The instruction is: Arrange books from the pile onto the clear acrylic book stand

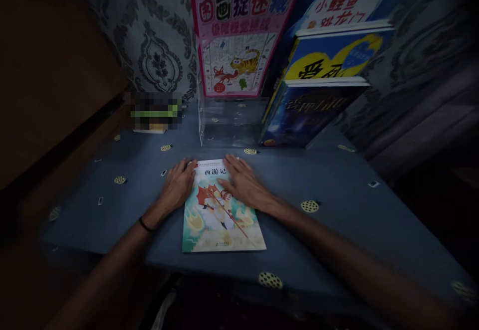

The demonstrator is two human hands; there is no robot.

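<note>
A picture-covered book [220, 225] lies closed and face up near the front of the table, its cover showing a figure with a red cape and a long staff. My left hand [178, 183] rests along the book's upper left edge, fingers stretched forward and touching that side. Flat across the upper right of the cover lies my right hand [243, 180], its thumb spread toward the title. Neither hand lifts the book. Part of the cover's right side is hidden under my right hand.
Behind the book stands a clear acrylic rack [232, 135] with a pink book [235, 66] in it. To its right, a dark blue book [314, 113] and a blue and yellow book [337, 51] stand in a row. A blurred-out stack [149, 130] sits at the back left of the blue tablecloth [337, 230].
</note>
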